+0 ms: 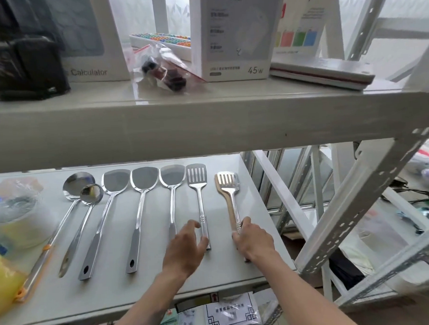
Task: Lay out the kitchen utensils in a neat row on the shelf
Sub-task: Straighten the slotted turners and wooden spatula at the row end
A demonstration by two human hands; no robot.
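Note:
Several steel utensils lie side by side on the lower shelf (259,209), handles toward me: a large ladle (78,184), a small ladle (92,193), three solid turners (116,181) (144,178) (172,175) and a slotted turner (197,175). At the right end lies a second slotted turner (227,181), slightly apart from the row. My right hand (253,239) grips its handle. My left hand (185,247) rests over the handle ends of the third solid turner and the slotted turner, fingers spread and touching the slotted turner's handle.
Rolls of tape in plastic (16,215) and a yellow object (2,282) sit at the shelf's left. The upper shelf (206,118) overhangs the utensil heads and carries boxes (235,33), a plastic bag (162,66) and a black case (20,62). An angled metal upright (358,217) stands at right.

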